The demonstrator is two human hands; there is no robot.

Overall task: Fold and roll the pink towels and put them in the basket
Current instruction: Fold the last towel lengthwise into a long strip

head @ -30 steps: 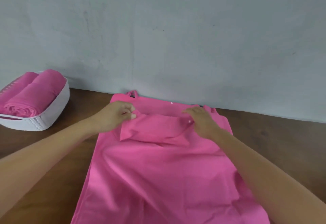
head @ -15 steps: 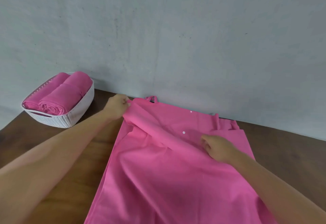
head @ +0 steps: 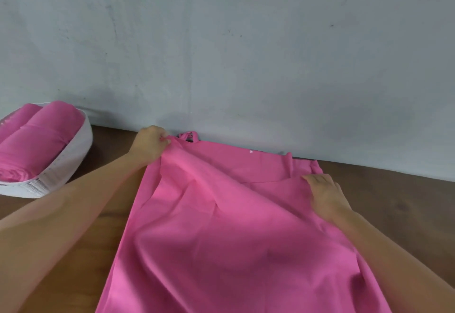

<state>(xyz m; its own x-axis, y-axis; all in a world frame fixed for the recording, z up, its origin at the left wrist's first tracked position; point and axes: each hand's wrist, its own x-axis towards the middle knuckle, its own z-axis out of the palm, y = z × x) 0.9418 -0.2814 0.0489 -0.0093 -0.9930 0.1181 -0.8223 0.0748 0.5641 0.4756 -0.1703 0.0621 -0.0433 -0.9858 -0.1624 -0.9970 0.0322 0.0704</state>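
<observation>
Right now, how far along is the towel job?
Done: two rolled pink towels lie in the white perforated basket. In hand: left hand pinches the spread pink towel's far corner; right hand presses it flat. Left: folding, rolling, basketing it.

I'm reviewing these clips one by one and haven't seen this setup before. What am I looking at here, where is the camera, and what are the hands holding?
There is no machine: a person works bare-handed, filmed by a camera worn on the head, looking forward and down. A pink towel lies spread on a wooden table against a grey wall. The left hand pinches the towel's far left corner; the right hand rests flat on its right side. At far left, a white basket holds rolled pink towels.
</observation>
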